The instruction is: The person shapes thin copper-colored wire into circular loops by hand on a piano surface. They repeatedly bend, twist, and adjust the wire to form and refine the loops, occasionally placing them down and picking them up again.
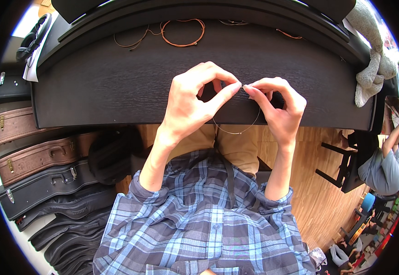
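Observation:
My left hand (192, 98) and my right hand (282, 103) meet over the front edge of a dark wooden tabletop (103, 87). Each pinches thumb against forefinger, and the fingertips nearly touch. Between them they hold a thin metal string (241, 133), which looks like a guitar string; its loop hangs below the hands with a tiny bright bead at the bottom. The bit inside the pinch is mostly hidden by my fingers. Farther back lies an orange coiled string (204, 31), with a loose darker string (130, 46) beside it on the left.
Another short orange string (289, 35) lies at the back right. A grey plush toy (370, 75) hangs over the right end. Instrument cases (39, 156) are stacked at left, with headphones (33, 39) above them. A person in a grey-blue shirt (383, 169) is at far right, near a black stool (346, 165).

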Available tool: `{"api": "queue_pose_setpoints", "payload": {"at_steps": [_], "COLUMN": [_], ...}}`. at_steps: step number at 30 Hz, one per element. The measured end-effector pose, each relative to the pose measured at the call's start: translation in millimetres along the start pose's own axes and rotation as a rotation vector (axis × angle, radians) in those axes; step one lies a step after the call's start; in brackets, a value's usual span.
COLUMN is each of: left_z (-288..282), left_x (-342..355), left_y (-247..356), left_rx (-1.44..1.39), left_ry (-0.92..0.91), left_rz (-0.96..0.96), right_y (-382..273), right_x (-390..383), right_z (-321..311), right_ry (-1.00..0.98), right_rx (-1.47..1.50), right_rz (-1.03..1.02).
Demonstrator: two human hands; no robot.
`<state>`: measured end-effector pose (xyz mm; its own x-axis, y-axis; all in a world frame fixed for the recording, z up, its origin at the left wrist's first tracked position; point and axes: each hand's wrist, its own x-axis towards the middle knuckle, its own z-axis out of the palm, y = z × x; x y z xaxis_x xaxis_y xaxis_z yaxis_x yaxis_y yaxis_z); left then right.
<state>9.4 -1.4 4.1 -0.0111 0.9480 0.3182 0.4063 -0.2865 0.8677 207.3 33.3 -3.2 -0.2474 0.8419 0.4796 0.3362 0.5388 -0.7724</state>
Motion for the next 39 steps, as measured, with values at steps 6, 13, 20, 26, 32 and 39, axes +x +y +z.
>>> {"api": "queue_pose_setpoints", "payload": {"at_steps": [6, 13, 20, 26, 32, 39], "left_z": [3, 5, 1, 2, -3, 4], "left_x": [-1, -1, -1, 0, -1, -1], "left_y": [-4, -11, -9, -10, -3, -2], "left_rx": [-0.052, -0.181, -0.174, -0.239, -0.065, 0.099], "left_ry": [0.036, 0.070, 0.048, 0.056, -0.007, -0.027], "left_rz": [-0.068, -0.129, -0.149, -0.186, -0.005, 0.126], "right_y": [-2, 2, 5, 3, 3, 5], "right_x": [0, -1, -1, 0, 0, -1], "right_z": [1, -3, -4, -4, -4, -3], "right_ry": [0.014, -0.020, 0.010, 0.002, 0.023, 0.028], "right_rx": [0.014, 0.019, 0.054, 0.006, -0.010, 0.004], "right_rz": [0.017, -0.058, -0.056, -0.019, -0.018, -0.005]}}
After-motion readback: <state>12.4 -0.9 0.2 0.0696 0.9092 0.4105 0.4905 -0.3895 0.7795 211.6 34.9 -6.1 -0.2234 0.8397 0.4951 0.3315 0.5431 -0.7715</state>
